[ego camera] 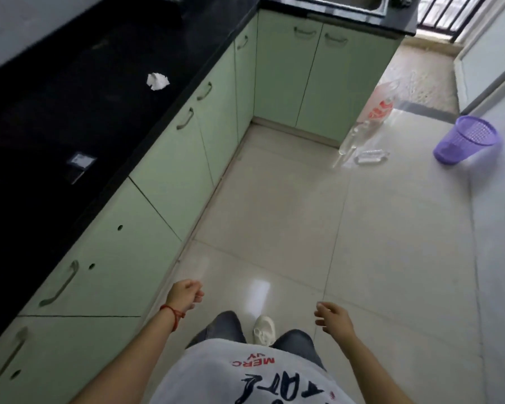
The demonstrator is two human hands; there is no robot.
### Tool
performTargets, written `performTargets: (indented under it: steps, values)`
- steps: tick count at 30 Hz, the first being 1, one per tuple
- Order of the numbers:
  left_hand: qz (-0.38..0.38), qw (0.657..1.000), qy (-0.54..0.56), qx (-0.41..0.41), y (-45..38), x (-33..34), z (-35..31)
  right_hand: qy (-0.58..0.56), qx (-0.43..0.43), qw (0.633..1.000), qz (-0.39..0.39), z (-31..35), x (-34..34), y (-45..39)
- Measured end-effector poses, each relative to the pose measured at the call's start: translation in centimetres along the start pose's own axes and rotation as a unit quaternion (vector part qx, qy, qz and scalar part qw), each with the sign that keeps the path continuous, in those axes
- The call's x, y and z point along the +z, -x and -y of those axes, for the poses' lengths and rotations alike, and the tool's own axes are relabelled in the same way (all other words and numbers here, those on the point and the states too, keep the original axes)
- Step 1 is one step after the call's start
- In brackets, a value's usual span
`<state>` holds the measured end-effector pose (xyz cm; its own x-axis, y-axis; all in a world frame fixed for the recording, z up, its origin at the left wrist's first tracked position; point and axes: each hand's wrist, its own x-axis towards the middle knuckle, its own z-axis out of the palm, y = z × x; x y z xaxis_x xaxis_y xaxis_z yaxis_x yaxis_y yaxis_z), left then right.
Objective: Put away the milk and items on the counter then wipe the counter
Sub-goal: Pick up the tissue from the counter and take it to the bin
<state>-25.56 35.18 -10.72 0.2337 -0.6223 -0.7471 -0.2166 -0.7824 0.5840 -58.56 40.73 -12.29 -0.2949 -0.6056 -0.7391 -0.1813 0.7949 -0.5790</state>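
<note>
Black counter [70, 118] runs along the left, a crumpled tissue [157, 81] on it, well apart from both hands. Left hand [184, 295] and right hand [334, 317] hang loosely curled, holding nothing.

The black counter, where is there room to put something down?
The counter is mostly bare: a wide patch between the crumpled white tissue and the corner near the sink, another between the tissue and the small shiny packet. Nowhere looks crowded.
</note>
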Motion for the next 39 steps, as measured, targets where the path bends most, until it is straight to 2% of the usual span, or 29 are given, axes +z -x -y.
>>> performTargets:
  steps: [8,14,17,24,28,33,39]
  values:
    - [-0.086,0.986,0.104,-0.094,-4.5,-1.0,-2.6,0.062,-0.078,0.992,0.077,16.6,1.0,-10.4]
    - [-0.120,0.973,0.157,-0.115,-11.2,-2.2,-9.0,0.094,-0.096,0.987,0.086,25.6,3.2,-16.8]
    - [-0.114,0.974,0.169,-0.101,-14.5,-2.2,-14.0,0.115,-0.092,0.985,0.094,29.2,3.8,-19.4]
    - [-0.098,0.980,0.175,-0.003,-19.9,-3.2,-26.3,0.132,-0.089,0.980,0.116,36.7,5.1,-24.6]
    - [-0.125,0.964,0.236,-0.007,-22.1,-3.9,-29.8,0.161,-0.065,0.974,0.145,41.2,7.1,-28.3]
    - [-0.194,0.938,0.285,-0.033,-23.1,-4.4,-31.7,0.222,-0.103,0.944,0.219,49.5,11.0,-33.1]
    - [-0.304,0.880,0.364,-0.037,-22.5,-4.5,-35.3,0.304,-0.229,0.874,0.303,61.4,17.4,-35.6]
